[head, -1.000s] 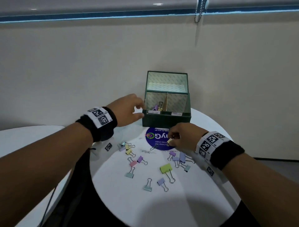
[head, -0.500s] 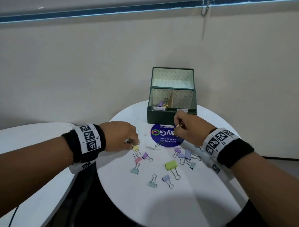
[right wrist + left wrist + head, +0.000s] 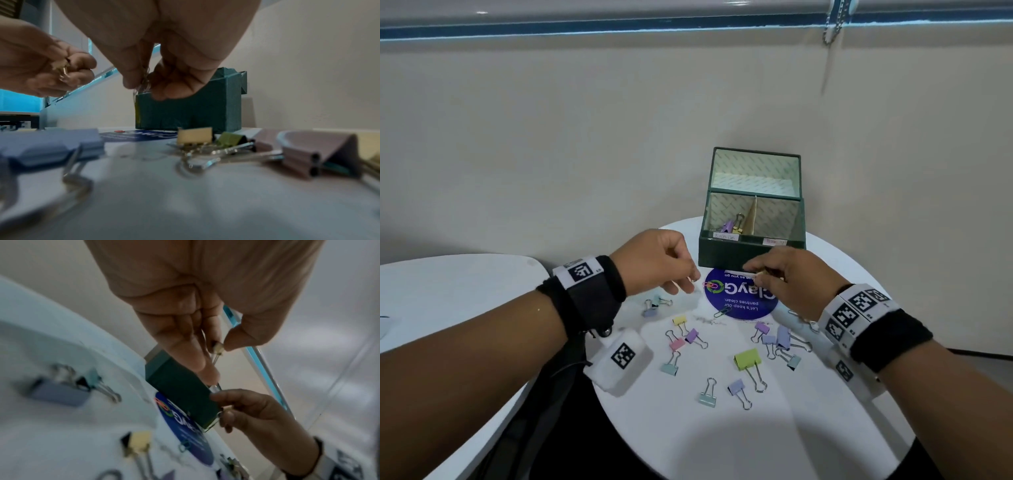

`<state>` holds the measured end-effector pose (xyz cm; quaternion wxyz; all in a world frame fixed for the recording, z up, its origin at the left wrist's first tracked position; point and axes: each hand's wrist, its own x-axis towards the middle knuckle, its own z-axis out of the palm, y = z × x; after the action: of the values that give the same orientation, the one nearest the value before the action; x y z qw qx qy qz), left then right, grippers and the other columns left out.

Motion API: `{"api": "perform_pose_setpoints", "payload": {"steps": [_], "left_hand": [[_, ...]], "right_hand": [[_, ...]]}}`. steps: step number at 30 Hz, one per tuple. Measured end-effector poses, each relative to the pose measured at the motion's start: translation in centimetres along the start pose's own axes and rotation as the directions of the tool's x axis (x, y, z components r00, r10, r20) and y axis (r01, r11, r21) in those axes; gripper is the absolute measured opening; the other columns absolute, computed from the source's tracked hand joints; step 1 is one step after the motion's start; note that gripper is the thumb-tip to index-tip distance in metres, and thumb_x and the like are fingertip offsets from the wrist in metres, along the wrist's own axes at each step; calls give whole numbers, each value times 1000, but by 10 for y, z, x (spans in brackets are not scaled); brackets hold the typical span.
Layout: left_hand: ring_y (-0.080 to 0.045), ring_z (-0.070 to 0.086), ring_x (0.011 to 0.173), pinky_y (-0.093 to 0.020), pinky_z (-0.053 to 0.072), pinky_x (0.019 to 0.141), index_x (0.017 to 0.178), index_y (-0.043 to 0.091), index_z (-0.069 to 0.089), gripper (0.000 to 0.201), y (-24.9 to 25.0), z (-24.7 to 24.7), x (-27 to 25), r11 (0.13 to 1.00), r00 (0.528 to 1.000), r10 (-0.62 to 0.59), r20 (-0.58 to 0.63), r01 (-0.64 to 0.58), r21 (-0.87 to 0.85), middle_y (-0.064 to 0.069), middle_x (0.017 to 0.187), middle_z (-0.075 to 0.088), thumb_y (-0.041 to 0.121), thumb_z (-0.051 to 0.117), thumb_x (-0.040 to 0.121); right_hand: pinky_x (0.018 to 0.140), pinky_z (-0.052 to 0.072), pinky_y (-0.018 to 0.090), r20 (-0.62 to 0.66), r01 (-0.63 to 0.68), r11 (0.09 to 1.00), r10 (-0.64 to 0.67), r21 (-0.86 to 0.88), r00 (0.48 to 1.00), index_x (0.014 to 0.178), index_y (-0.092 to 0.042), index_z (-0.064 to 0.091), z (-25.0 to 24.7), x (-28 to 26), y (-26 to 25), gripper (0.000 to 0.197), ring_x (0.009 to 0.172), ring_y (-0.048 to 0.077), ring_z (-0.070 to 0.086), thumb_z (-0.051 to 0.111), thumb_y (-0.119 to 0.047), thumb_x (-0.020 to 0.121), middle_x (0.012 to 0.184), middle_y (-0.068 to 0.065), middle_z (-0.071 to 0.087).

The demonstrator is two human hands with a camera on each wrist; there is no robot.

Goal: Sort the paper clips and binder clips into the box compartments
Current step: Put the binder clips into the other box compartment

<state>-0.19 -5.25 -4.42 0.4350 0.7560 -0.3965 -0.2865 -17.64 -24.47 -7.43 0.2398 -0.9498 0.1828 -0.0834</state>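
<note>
The dark green box [image 3: 751,253] stands open at the table's far side. Its left compartment holds a purple and a yellow binder clip [image 3: 732,226]. My left hand [image 3: 683,282] hovers just left of the box front and pinches a small cream binder clip [image 3: 219,349] between thumb and fingertips. My right hand [image 3: 758,277] is at the box's front wall, pinching a small yellowish clip [image 3: 227,408] whose kind I cannot tell. Several pastel binder clips [image 3: 748,358] lie loose nearer me. A pink paper clip [image 3: 710,284] and a blue one [image 3: 722,311] lie by the sticker.
A round blue sticker [image 3: 739,301] lies on the white round table [image 3: 688,445] in front of the box. A second white table [image 3: 448,291] sits to the left across a dark gap. The wall is right behind the box.
My left hand has lifted off the clips at the left and moved right toward the box with a small clip pinched. My right hand stays by the box front, holding its clip.
</note>
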Motion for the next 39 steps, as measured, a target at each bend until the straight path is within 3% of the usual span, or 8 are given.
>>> {"api": "perform_pose_setpoints", "payload": {"steps": [3, 10, 14, 18, 21, 31, 36, 39], "left_hand": [[-24, 65, 59, -28, 50, 51, 103, 9, 61, 24, 5, 3, 3, 981, 989, -121, 85, 132, -140, -10, 73, 68, -4, 44, 92], [-19, 56, 56, -25, 44, 49, 82, 4, 65, 18, 9, 19, 12, 936, 952, -246, 183, 282, -210, -10, 74, 58, 9, 51, 93], [-8, 53, 62, -21, 44, 58, 88, 15, 69, 5, 15, 22, 19, 975, 964, -168, 208, 132, 179, 0, 79, 64, 20, 67, 90], [-3, 51, 69, -20, 35, 61, 91, 32, 70, 9, 19, 7, 8, 592, 957, -103, 273, -161, 790, 16, 76, 54, 39, 70, 85], [-7, 48, 79, -22, 34, 66, 113, 43, 68, 29, 14, -2, 1, 447, 924, -170, 342, -237, 863, 16, 84, 45, 43, 72, 84], [-2, 47, 74, -22, 34, 62, 101, 41, 65, 20, -4, -3, -1, 417, 919, -63, 390, -330, 847, 13, 94, 48, 50, 68, 83], [-2, 47, 73, -25, 35, 64, 94, 38, 61, 15, 21, -17, 35, 582, 964, 149, 220, -265, 769, 16, 84, 48, 48, 69, 85], [-6, 50, 73, -25, 36, 60, 96, 34, 62, 15, 38, -12, 62, 685, 976, 211, 59, -190, 703, 13, 82, 52, 43, 70, 87]], "right_hand": [[72, 56, 24, -39, -46, 998, 47, 45, 998, 111, -37, 65, 0, -1, 0, 16, 95, 11, 66, 65, -30, 96, 97, -14, 67], [69, 62, 40, -71, -38, 993, 46, 113, 996, 89, -40, 53, -2, -3, -3, 13, 82, 11, 68, 64, -39, 95, 85, -9, 72], [77, 61, 40, -66, -27, 992, 35, 127, 997, 94, -34, 53, -2, -4, -3, 9, 90, 13, 68, 55, -29, 101, 95, -6, 72], [79, 60, 40, 113, -50, 998, 45, 37, 993, 90, -27, 57, 1, -4, -4, 12, 98, 16, 63, 51, -22, 99, 99, -5, 68], [81, 61, 38, 313, -62, 993, 91, -102, 945, 86, -27, 64, 6, -3, -5, 8, 103, 16, 62, 70, -32, 85, 103, -10, 67], [80, 60, 32, 322, -72, 994, 93, -78, 942, 85, -24, 67, 9, -1, -6, 11, 99, 8, 60, 73, -32, 90, 97, -14, 65], [78, 56, 28, 139, -45, 998, 51, -50, 989, 84, -28, 63, -1, 0, -8, 9, 89, 10, 62, 68, -29, 92, 90, -11, 67], [82, 58, 31, 280, -102, 991, 121, -80, 952, 87, -30, 64, 1, -2, -8, 19, 94, 9, 61, 79, -39, 80, 98, -13, 66]]}}
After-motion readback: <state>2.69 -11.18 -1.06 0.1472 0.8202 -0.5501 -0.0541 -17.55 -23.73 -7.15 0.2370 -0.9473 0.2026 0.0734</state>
